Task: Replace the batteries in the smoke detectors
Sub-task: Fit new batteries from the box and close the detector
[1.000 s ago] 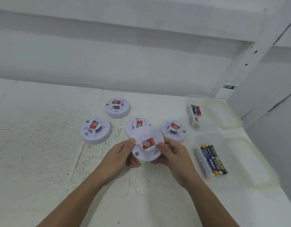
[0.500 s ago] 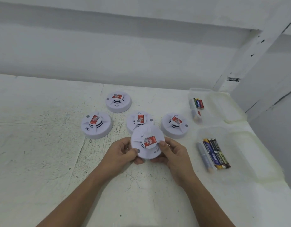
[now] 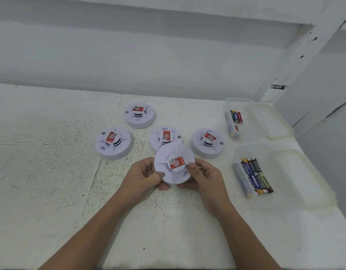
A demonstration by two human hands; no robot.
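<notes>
A round white smoke detector (image 3: 173,156) with a red label is held face up above the table. My left hand (image 3: 144,177) grips its left rim with curled fingers and thumb. My right hand (image 3: 205,177) grips its right rim, thumb on top near the label. Several more white detectors with red labels lie on the table behind it, the nearest one (image 3: 165,136) just beyond the held one. A clear tub (image 3: 281,152) at the right holds several batteries (image 3: 253,176).
A second clear tub (image 3: 250,106) at the back right holds a few small batteries (image 3: 235,115). A white wall runs along the back, and a white post (image 3: 296,61) stands at the right corner. The table's right edge lies just past the tubs.
The held detector has turned a little in my hands and my left fingers have shifted down its rim. The view has tilted down slightly.
</notes>
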